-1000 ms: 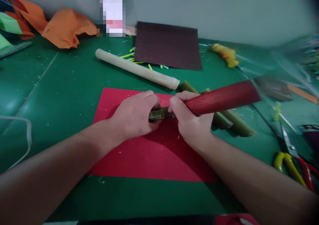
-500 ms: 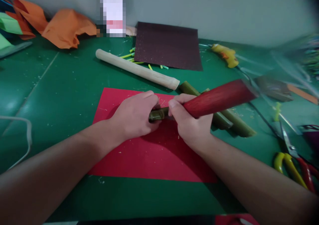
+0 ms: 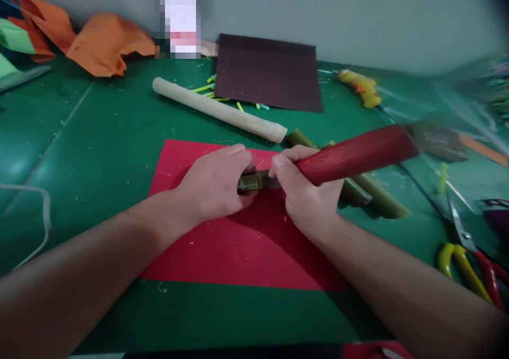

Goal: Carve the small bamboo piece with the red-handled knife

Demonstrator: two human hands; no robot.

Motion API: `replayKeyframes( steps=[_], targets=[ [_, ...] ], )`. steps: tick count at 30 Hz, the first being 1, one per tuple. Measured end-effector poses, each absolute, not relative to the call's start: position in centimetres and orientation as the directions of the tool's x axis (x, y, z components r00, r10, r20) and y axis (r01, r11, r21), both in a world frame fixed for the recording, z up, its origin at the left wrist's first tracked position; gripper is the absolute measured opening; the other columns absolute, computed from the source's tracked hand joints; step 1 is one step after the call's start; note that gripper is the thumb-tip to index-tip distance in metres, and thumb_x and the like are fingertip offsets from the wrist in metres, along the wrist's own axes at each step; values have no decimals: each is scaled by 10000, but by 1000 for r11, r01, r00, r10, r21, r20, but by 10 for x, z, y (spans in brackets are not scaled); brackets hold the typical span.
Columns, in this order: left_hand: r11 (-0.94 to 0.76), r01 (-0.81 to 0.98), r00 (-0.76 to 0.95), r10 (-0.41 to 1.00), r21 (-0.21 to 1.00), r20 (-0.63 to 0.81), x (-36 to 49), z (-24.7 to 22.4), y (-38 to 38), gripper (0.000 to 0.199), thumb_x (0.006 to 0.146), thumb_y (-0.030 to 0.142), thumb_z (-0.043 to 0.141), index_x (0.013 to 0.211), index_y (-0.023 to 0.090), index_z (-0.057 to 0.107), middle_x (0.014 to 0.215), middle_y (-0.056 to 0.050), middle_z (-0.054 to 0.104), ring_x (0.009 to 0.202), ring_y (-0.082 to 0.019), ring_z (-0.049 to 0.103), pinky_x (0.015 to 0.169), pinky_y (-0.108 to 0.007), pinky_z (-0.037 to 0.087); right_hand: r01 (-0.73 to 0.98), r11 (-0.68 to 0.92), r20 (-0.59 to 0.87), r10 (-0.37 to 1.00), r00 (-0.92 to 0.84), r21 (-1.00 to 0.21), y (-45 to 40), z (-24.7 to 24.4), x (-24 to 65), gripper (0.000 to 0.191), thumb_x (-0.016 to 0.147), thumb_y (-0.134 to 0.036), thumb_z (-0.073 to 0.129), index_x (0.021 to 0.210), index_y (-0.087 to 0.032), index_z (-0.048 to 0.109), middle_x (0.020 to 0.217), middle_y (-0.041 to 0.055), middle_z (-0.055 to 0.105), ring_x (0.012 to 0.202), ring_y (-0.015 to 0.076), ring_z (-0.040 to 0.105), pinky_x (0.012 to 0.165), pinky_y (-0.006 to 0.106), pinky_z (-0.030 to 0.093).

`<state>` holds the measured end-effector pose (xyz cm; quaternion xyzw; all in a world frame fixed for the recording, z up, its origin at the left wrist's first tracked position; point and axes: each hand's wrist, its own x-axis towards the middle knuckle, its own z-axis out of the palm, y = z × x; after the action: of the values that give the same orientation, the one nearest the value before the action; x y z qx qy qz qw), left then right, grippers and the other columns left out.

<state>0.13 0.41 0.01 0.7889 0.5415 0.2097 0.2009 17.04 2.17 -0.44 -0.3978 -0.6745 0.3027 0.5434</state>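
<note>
My left hand [image 3: 218, 181] is closed round a short piece of green bamboo [image 3: 251, 182], held over a red sheet of paper [image 3: 234, 253]. In my right hand [image 3: 308, 189] is a knife with a thick red wooden handle [image 3: 358, 155] that points up and to the right. Only a little of its greyish blade shows beyond my fingers, against the right end of the bamboo. The rest of the blade is hidden. Several green bamboo pieces [image 3: 384, 200] lie behind and to the right of my right hand.
A pale peeled bamboo stick [image 3: 218, 110] lies behind the paper. Farther back are a dark brown sheet [image 3: 270, 72] over yellow-green sticks and a yellow glue gun [image 3: 361, 86]. Scissors [image 3: 465, 247] lie at right, orange paper [image 3: 105, 43] at back left, a white cable [image 3: 43, 210] at left.
My right hand and the knife have shifted slightly to the right, and a little more of the blade shows. My left hand has stayed in place with the bamboo.
</note>
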Motion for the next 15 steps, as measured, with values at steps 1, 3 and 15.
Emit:
replayKeyframes(
  steps=[1,3,15],
  targets=[
    [-332,771,326,939,544,111,2,0,4,168,770,295,677,830,207,548,828,-3,535,707,-178,494,600,-334,328,203,504,495,863,-96,-839,23,-5,171,264,859,-188,684,630,-270,581,598,-22,583,556,149,556,538,341,434],
    [-335,770,329,938,543,112,2,0,4,164,778,303,677,847,204,565,836,-6,545,723,-184,510,604,-333,337,202,499,485,867,-115,-843,25,-6,171,259,874,-208,687,643,-268,587,611,-17,591,567,151,558,543,343,437],
    [-475,797,398,878,375,265,-14,0,4,102,839,268,692,867,186,638,865,-50,615,815,-243,569,664,-375,378,194,520,494,853,-170,-832,15,0,177,328,967,-427,657,687,-264,602,654,-12,618,590,135,548,573,328,460]
  ],
)
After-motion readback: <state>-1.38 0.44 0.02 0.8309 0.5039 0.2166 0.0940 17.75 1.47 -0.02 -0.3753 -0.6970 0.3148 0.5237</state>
